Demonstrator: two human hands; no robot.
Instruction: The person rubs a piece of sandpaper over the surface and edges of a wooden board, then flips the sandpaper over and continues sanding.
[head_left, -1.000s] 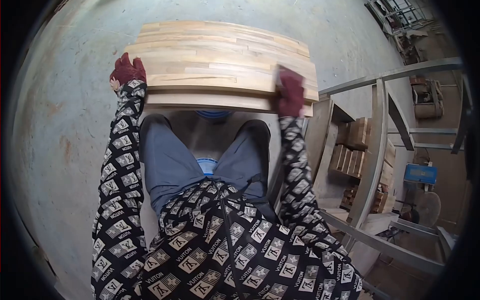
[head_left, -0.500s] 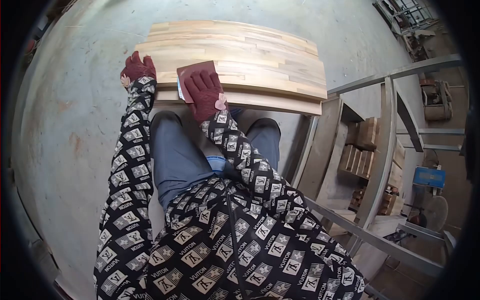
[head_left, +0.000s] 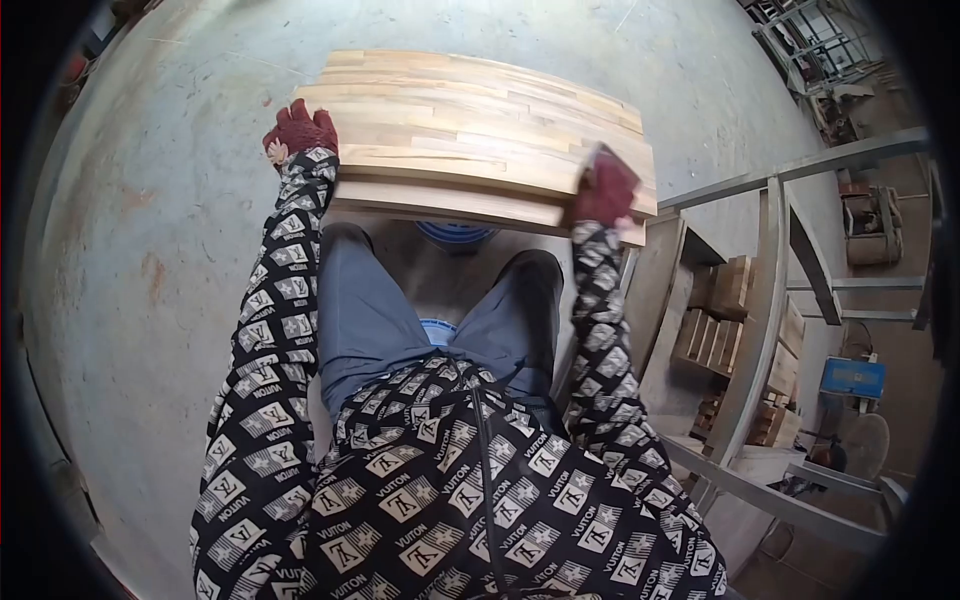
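A light wooden panel [head_left: 470, 120] made of glued strips lies before my knees, with another wooden piece [head_left: 450, 203] under its near edge. My left hand [head_left: 301, 130], in a dark red glove, rests at the panel's left end, its fingers bent over the edge and pressing on the wood. Near the right end is my right hand [head_left: 605, 193], also gloved and blurred by motion. It holds a reddish-brown sanding sheet [head_left: 614, 163] against the panel's top.
A blue round container [head_left: 455, 233] stands beneath the panel between my knees. On the right are a metal frame [head_left: 765, 300], stacked wood blocks [head_left: 710, 340] and a blue box [head_left: 853, 377]. Grey concrete floor [head_left: 180, 200] lies to the left.
My right hand has swept from the panel's left part to its right end with the sanding sheet. My left hand remains at the left end; the whole view has shifted slightly.
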